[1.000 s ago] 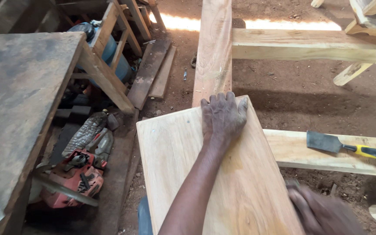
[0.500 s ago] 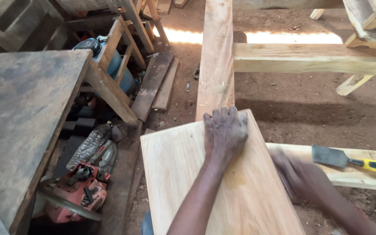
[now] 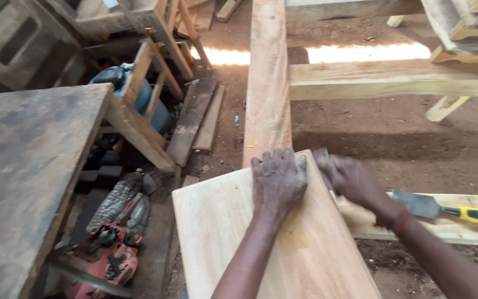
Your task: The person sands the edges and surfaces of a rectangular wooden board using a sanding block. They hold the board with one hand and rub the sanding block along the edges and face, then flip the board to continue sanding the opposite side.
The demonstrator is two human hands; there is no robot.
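Dirt-floor workshop, worn grey wooden bench (image 3: 23,182) at left. Nearest: pale, smooth rectangular wooden board (image 3: 239,238), tilted, resting on a light timber rail (image 3: 471,221). Left hand (image 3: 278,180) lies flat on the board's far edge, fingers spread — pressing, not gripping. Right hand (image 3: 352,180) is blurred at the board's right corner; cannot tell its grip. Yellow-handled chisel (image 3: 443,209) lies on the rail. Beyond — a long reddish plank (image 3: 268,83) and a pale crossbeam (image 3: 394,80).
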